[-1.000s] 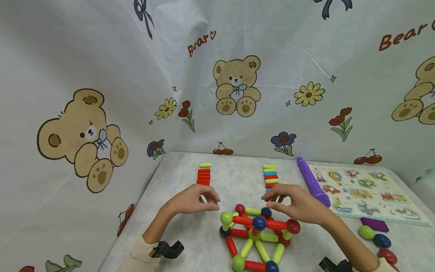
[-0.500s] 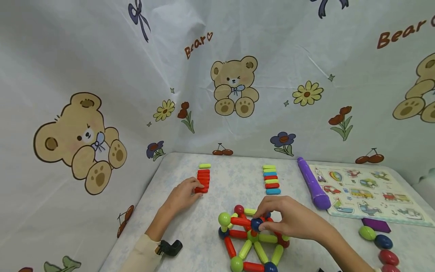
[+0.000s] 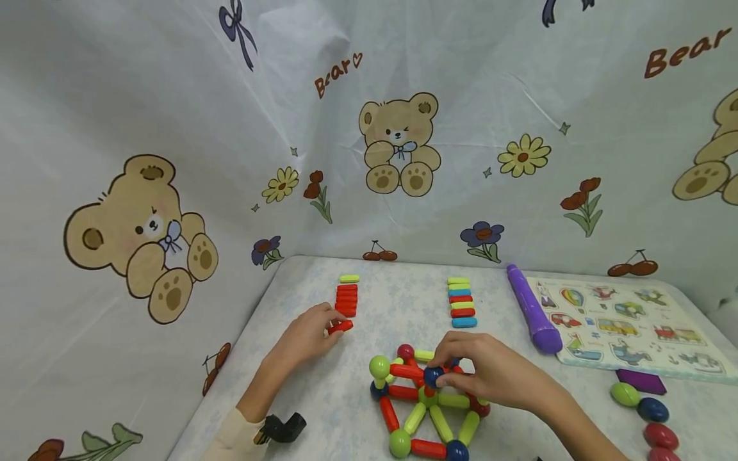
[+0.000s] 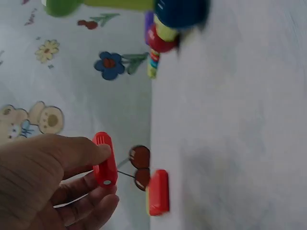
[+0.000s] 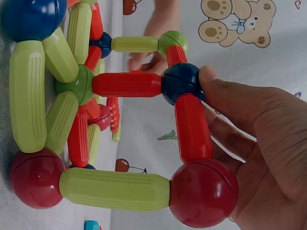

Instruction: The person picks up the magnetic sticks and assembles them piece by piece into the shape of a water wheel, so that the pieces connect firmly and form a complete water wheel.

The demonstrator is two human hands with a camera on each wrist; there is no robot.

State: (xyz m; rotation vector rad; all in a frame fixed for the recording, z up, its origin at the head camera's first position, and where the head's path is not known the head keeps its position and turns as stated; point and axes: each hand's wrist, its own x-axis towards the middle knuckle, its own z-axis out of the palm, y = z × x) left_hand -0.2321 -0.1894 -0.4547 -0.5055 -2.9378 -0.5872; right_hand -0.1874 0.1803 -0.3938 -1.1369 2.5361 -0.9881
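Observation:
My left hand (image 3: 308,331) pinches a red rod (image 4: 105,165) between thumb and fingers, just in front of a column of red rods (image 3: 347,298). With thumb and fingertips, my right hand (image 3: 498,371) grips the dark blue ball (image 5: 180,82) at the top of a magnetic ball-and-rod structure. Red and yellow-green rods link the structure's red, blue and green balls; its lower part spreads over the table. A red rod (image 5: 194,127) runs from the gripped ball to a red ball (image 5: 205,192). In the head view, the right hand covers that upper right corner.
Beyond the structure lies a column of mixed-colour rods (image 3: 461,301). A purple marker-shaped tube (image 3: 533,310) rests beside a picture board (image 3: 628,326). At the right are a purple block (image 3: 641,381) and several loose balls (image 3: 652,409). A bear-print curtain (image 3: 403,211) hangs behind the table (image 3: 277,282).
My left hand has reached forward to the red column and drawn one rod toward me. My right hand has moved down and left onto the structure and taken hold of its blue ball.

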